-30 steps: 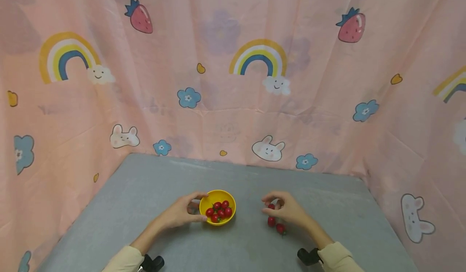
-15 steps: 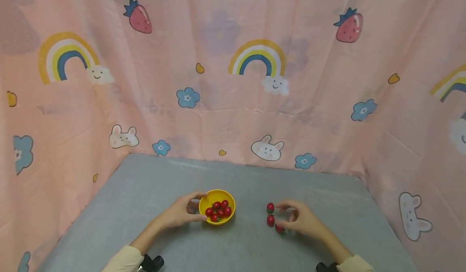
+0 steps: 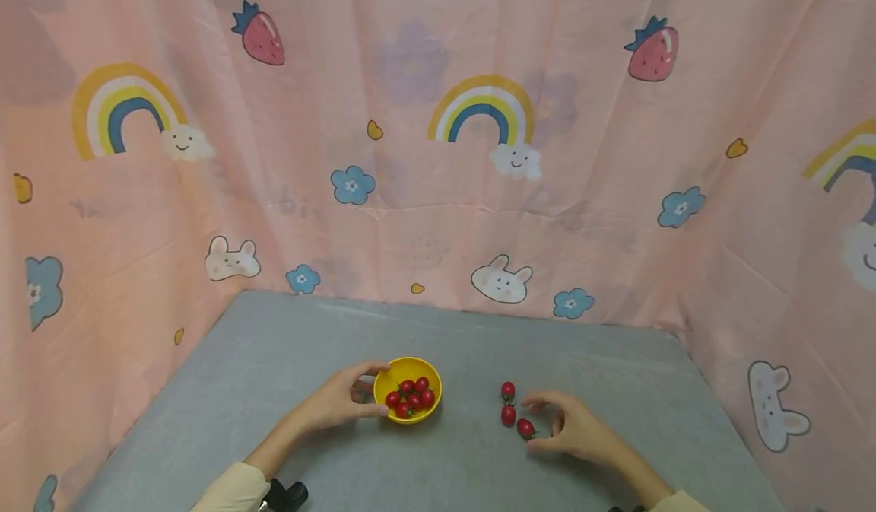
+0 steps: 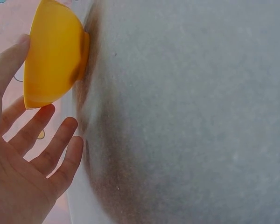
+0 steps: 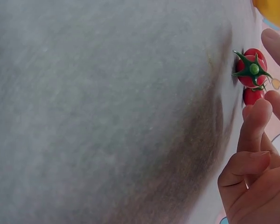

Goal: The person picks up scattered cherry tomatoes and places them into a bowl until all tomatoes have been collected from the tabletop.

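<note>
Over the desk (image 3: 472, 459), the fingers of my right hand (image 3: 573, 428) are wide; my left hand (image 3: 338, 400) holds the yellow bowl (image 3: 411, 368) by its left side, where a tug could tip it. Right of the bowl, a glancing touch might roll the nearest of three loose tomatoes (image 3: 508, 416) away.

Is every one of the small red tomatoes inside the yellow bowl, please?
No, three red tomatoes lie on the grey table, between the yellow bowl and the right hand.
</note>
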The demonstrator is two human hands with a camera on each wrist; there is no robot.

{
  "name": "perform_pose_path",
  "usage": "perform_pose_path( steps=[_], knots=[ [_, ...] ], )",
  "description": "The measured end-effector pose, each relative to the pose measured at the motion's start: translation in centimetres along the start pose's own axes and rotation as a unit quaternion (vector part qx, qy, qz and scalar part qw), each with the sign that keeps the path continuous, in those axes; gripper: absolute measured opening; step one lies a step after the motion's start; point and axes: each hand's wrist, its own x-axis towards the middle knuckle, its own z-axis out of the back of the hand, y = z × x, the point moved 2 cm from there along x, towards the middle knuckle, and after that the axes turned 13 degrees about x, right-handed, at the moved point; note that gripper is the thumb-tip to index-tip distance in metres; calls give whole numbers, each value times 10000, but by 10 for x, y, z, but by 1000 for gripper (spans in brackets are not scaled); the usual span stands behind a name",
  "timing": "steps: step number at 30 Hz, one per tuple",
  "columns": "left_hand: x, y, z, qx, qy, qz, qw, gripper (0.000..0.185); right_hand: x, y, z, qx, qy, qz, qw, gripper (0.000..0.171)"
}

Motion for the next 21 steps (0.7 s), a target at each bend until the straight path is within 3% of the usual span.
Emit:
perform_pose_path(
  steps=[21],
  knots=[
    [1,3,-1,-28,19,136,9999,63,7,-1,0,293,370,311,9984,28]
  ],
)
